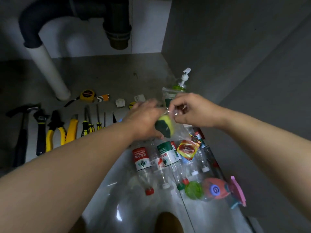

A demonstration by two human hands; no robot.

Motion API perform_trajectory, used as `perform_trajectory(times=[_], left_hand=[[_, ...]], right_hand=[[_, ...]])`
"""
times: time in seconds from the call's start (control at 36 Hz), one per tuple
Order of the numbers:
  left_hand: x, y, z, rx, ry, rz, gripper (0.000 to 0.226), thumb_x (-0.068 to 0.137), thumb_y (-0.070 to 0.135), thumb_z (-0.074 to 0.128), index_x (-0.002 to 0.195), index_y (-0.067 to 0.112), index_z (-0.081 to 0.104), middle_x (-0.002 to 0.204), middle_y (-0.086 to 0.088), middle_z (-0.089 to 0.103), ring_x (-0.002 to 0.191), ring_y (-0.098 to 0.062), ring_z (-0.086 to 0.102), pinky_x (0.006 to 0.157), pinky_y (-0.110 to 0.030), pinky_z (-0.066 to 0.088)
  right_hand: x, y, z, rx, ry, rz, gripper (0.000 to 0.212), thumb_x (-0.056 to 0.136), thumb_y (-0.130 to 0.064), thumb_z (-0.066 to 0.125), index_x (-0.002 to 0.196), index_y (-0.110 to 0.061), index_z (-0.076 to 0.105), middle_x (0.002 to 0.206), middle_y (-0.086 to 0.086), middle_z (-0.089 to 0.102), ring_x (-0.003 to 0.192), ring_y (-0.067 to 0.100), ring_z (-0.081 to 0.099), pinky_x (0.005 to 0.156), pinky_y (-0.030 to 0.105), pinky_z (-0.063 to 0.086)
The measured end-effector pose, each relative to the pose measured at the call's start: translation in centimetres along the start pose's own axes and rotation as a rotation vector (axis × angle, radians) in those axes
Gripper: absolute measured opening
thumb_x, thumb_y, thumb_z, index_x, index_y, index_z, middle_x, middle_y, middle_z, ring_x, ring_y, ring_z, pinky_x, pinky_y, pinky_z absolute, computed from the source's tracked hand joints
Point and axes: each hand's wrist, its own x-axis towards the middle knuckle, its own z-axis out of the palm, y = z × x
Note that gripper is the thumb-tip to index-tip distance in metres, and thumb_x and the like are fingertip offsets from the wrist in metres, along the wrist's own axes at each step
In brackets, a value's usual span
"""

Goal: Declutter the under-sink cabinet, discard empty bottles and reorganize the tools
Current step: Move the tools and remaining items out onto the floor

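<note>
**Fig. 1. Two-handed handling of a bagged sponge above the sorted bottles**

At centre frame, my left hand [144, 120] has its grip clamped on the yellow-green sponge [165, 125]. My right hand [188, 110] pinches the film of the clear bag [180, 132] just beside it. I cannot tell whether the sponge sits fully inside the bag.

To do this step well, I judge that the left grip should stay steady while the right works the thin film, which is likely to slip and crumple.

The empty bottles [158, 158] lie close together at lower centre, directly under the hands, with a red packet [187, 148] on top. A pump bottle [181, 81] stands just behind the hands, where an elbow or the bag could tip it.

At left, the hammer [21, 132], pliers [55, 130], screwdrivers [90, 123] and tape measure [87, 95] lie in rows on the cabinet floor [109, 73], well apart from the work. The white drain pipe [48, 68] stands at upper left.
</note>
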Motion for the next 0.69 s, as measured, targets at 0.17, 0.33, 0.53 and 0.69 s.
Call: perform_trajectory(times=[0.17, 0.33, 0.53, 0.69], left_hand=[[-0.7, -3.2, 1.2, -0.686, 0.021, -0.394, 0.031, 0.076, 0.04, 0.087, 0.098, 0.028, 0.07, 0.104, 0.001, 0.074, 0.091, -0.015, 0.068, 0.086, -0.034, 0.056], [-1.2, -6.8, 1.5, -1.3, 0.329, -0.673, 0.049, 0.081, 0.031, 0.084, 0.124, 0.019, 0.064, 0.115, -0.003, 0.074, 0.101, -0.022, 0.073, 0.095, -0.048, 0.058], [-0.3, -8.4, 2.5, -1.463, 0.333, -0.724, 0.018, 0.092, 0.023, 0.073, 0.105, 0.027, 0.062, 0.102, 0.0, 0.077, 0.078, -0.011, 0.077, 0.064, -0.033, 0.064], [0.3, -8.3, 3.3, -1.458, 0.275, -0.688, 0.02, 0.088, 0.018, 0.077, 0.103, 0.026, 0.067, 0.098, 0.003, 0.079, 0.095, -0.022, 0.076, 0.087, -0.049, 0.061]], right_hand=[[4.4, 4.8, 1.9, 0.246, 0.446, 0.339, 0.024, 0.088, -0.006, 0.063, 0.11, -0.017, 0.066, 0.097, -0.006, 0.065, 0.08, -0.001, 0.06, 0.071, 0.015, 0.043], [6.7, 11.0, 4.6, 0.416, 0.331, 0.925, 0.041, 0.092, -0.051, 0.063, 0.116, -0.019, 0.054, 0.117, 0.007, 0.056, 0.1, 0.026, 0.052, 0.088, 0.043, 0.049], [9.3, 12.3, 9.2, 0.388, 0.296, 0.999, 0.066, 0.09, -0.057, 0.063, 0.126, -0.002, 0.059, 0.125, 0.018, 0.063, 0.114, 0.038, 0.06, 0.098, 0.041, 0.05], [9.3, 11.9, 11.3, 0.633, 0.452, 1.038, 0.037, 0.077, -0.039, 0.084, 0.083, -0.017, 0.055, 0.081, 0.001, 0.061, 0.073, 0.016, 0.059, 0.06, 0.027, 0.045]])
